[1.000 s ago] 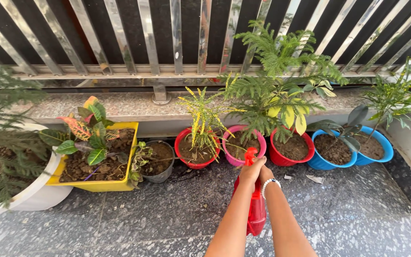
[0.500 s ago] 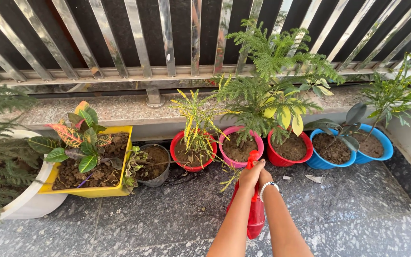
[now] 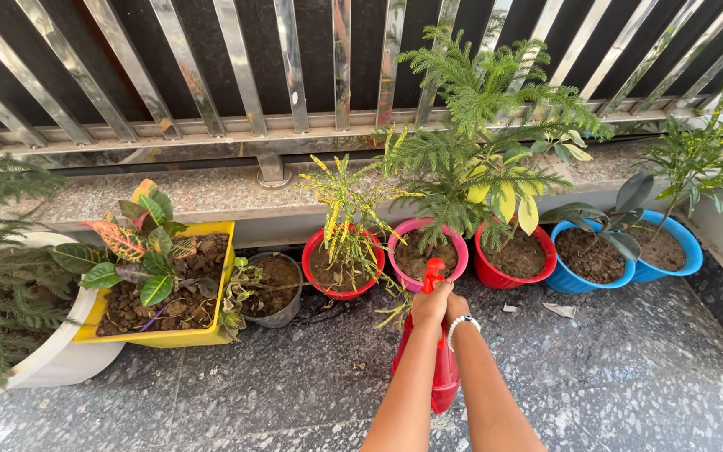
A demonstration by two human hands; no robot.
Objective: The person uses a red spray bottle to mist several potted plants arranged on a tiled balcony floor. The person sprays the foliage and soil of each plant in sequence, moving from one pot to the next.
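Red spray bottle gripped at its top by left hand and right hand, forearms outstretched.

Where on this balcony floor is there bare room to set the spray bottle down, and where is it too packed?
Free: the grey stone floor in front of the yellow planter, and the stretch right of the arms, below the blue pots. Crowded: the pot row along the ledge, rims nearly touching from the white pot to the blue ones. Both hands grip the red spray bottle.
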